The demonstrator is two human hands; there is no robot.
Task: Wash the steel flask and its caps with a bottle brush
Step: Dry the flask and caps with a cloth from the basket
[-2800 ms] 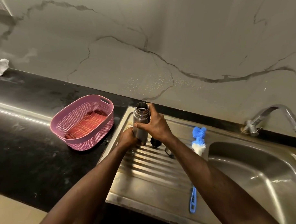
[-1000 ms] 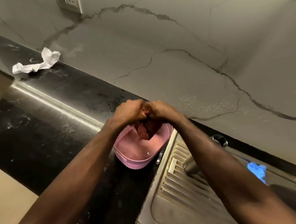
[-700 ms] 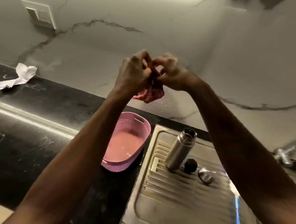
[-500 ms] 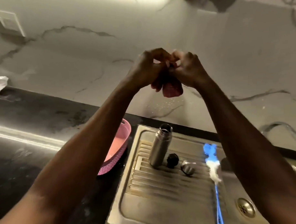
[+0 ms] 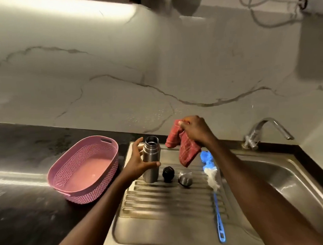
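Now | left hand (image 5: 135,164) fingers wrapping flask (image 5: 150,159) | right hand (image 5: 195,131) pinching cloth (image 5: 183,149)

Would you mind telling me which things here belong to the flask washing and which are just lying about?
For the job:
- steel flask, held by the left hand
- black cap
- steel cap
- bottle brush
- sink
- tap

Lying about:
- pink basket

Unclear role:
- red cloth, held by the right hand

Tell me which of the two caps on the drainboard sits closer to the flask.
The black cap, just right of the steel flask. The shiny steel cap lies farther right, toward the bottle brush.
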